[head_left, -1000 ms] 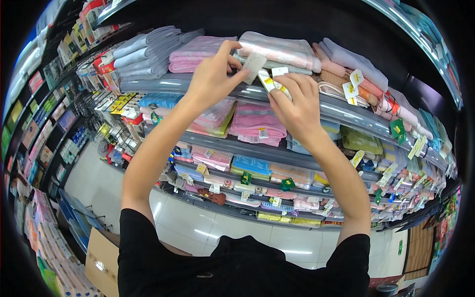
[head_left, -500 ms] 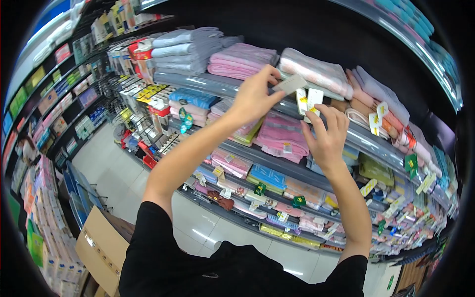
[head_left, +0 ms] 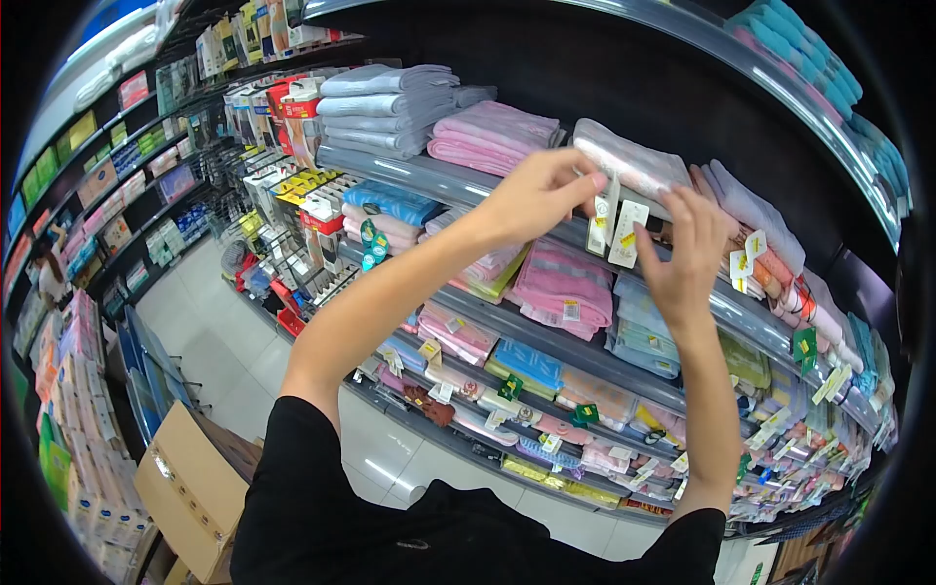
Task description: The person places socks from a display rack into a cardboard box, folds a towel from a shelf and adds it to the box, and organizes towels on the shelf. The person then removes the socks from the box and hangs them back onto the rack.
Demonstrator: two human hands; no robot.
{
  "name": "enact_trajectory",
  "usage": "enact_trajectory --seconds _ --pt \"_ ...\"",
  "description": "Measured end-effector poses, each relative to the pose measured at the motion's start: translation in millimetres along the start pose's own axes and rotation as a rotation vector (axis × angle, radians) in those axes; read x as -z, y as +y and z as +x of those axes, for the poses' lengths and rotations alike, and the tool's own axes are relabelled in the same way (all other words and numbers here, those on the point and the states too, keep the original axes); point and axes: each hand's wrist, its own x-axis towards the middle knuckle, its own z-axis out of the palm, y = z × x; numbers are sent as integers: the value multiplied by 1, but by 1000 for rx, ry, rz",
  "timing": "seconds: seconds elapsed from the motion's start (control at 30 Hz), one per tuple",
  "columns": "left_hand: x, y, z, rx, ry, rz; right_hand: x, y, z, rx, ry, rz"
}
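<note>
My left hand (head_left: pixel 546 195) is closed, thumb and forefinger pinching a tag (head_left: pixel 611 207) seen nearly edge-on. My right hand (head_left: pixel 687 249) has its fingers bent apart beside a white tag (head_left: pixel 629 234) with yellow marks; its fingertips reach the folded towels, and whether it grips anything is unclear. Both tags hang at the front of the upper shelf, below a white and pink folded towel (head_left: pixel 629 159). Left of my hands lie pink folded towels (head_left: pixel 492 135) and a stack of pale grey-blue towels (head_left: pixel 385 107).
Lower shelves (head_left: pixel 546 336) hold more folded towels with tags. Rolled towels (head_left: pixel 770 258) lie at the right. A cardboard box (head_left: pixel 190 487) stands at the lower left, near blue panels (head_left: pixel 141 375). A person (head_left: pixel 51 273) is at the far left.
The view has turned, so the shelves sit farther right and lower. My left hand has turned its tag from flat to edge-on, and my right hand has moved up to the towels' edge.
</note>
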Motion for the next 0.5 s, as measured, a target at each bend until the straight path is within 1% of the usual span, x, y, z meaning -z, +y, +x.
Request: enact_trajectory --seconds 0.03,0.07,0.1,0.13,0.17,0.2,0.23,0.3,0.33,0.37,0.43,0.5 --pt "2 0 -6 -4 3 3 3 4 6 -43 -26 -66" --pt "6 -2 -15 -37 42 179 5 12 8 -44 -98 -48" --pt "11 -5 -19 -73 75 349 4 16 11 -43 -96 -59" --pt "19 -10 -20 -122 144 543 3 20 13 -33 -156 -77" --pt "26 -11 -20 -112 217 652 3 25 16 -27 -218 -97" --pt "36 -16 -17 -163 253 725 3 25 21 -41 -276 -72" --pt "45 -23 -14 -213 289 798 0 30 23 -53 -285 -86" --pt "57 -30 -8 -250 270 829 -9 41 25 -32 -402 -1" --pt "59 -31 -5 -283 267 871 -8 41 29 -75 -439 14" --pt "58 -32 -2 -289 256 863 -10 47 32 -85 -442 3" --pt "58 -33 3 -375 190 913 -14 56 37 -133 -522 68" --pt "56 -37 11 -406 147 952 -10 57 40 -93 -555 44"
